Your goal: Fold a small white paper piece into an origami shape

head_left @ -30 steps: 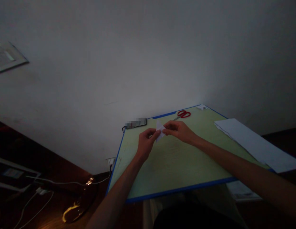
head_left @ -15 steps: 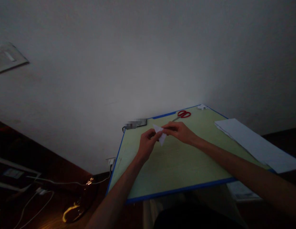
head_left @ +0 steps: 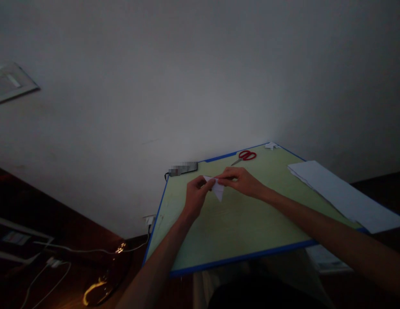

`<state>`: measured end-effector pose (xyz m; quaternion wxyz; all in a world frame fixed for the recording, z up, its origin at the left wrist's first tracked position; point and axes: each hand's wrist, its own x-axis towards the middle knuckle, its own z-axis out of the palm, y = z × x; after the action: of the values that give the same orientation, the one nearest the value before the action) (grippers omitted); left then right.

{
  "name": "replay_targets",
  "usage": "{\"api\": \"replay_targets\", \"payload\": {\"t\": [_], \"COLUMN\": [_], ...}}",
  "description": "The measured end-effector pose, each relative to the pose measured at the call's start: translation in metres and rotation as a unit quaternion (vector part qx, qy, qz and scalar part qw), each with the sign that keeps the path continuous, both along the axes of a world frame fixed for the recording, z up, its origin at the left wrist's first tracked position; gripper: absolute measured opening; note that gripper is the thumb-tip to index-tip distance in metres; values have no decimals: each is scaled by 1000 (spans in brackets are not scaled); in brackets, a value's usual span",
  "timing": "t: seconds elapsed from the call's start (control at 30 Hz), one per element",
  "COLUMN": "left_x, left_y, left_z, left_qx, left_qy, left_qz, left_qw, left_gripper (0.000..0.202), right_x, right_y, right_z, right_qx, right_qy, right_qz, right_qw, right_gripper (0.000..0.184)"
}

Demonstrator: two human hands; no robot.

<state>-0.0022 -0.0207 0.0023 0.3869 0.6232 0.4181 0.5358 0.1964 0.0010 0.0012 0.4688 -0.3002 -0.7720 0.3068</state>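
Note:
Between my two hands is a small folded piece of white paper, held a little above the light green tabletop. My left hand pinches its left side, thumb on top. From the right, my right hand grips the paper's upper edge between thumb and fingers. One pointed corner hangs down toward me. The finer folds are too small and dark to make out. Just beyond my right hand lie scissors with red handles, blades pointing left.
White paper sheets lie along the table's right side, overhanging its edge. Small white folded paper pieces sit in the far right corner. A dark phone-like object, partly blurred, rests at the far left edge. White cables run on the left.
The folded paper has turned slightly in my fingers, its lower point now swung a little right. My right hand has shifted slightly left along its upper edge.

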Motion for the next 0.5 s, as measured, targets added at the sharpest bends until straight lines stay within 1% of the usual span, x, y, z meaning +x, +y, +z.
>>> {"api": "replay_targets", "payload": {"t": [0.23,0.4,0.5], "left_x": [1,3,4], "left_y": [-2,-3,-3], "left_z": [2,3,3], "left_qx": [8,20,20], "left_qy": [-21,-16,-13], "left_qz": [14,17,5], "left_qw": [1000,1000,1000], "left_gripper": [19,20,24], "right_x": [-5,-6,-4], "right_y": [-5,-5,-3], "right_z": [3,4,3], "right_qx": [-30,-26,-22], "right_qy": [17,25,29], "right_qz": [-10,-12,-20], "right_qw": [999,999,999], "right_gripper": [27,34,33]}}
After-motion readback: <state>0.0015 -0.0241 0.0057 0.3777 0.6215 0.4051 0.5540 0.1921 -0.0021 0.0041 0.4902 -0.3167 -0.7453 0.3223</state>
